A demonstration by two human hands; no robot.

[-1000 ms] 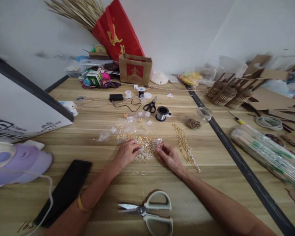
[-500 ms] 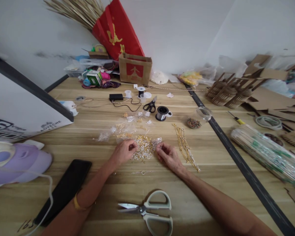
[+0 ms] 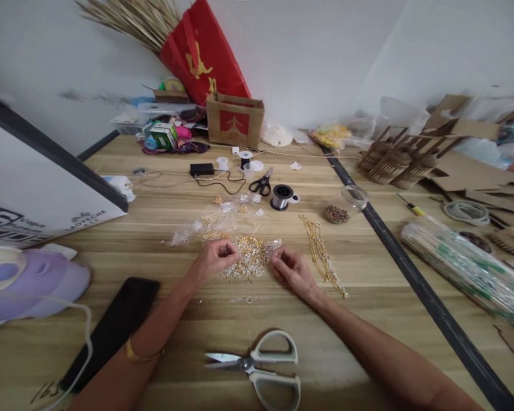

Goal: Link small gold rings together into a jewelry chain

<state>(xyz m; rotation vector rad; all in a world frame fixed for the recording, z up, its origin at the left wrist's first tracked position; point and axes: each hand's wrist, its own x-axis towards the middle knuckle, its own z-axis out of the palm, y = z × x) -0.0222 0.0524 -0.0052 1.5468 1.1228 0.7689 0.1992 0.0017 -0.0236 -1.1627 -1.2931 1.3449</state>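
Note:
A heap of small gold and silver beads lies on the wooden table between my hands. My left hand sits at the heap's left edge, fingers curled in a pinch over something too small to name. My right hand rests at the heap's right edge, fingertips pinched together on something I cannot make out. A short thin chain piece lies just in front of the heap. Gold chains stretch out to the right of my right hand.
White-handled scissors lie near the front edge, a black phone at the left. Farther back are small black scissors, a wire spool, a bead dish and clear bead bags. A black seam runs along the right.
My left hand has drawn back out of the bead heap, to the left, and closed into a pinch. My right hand has barely moved.

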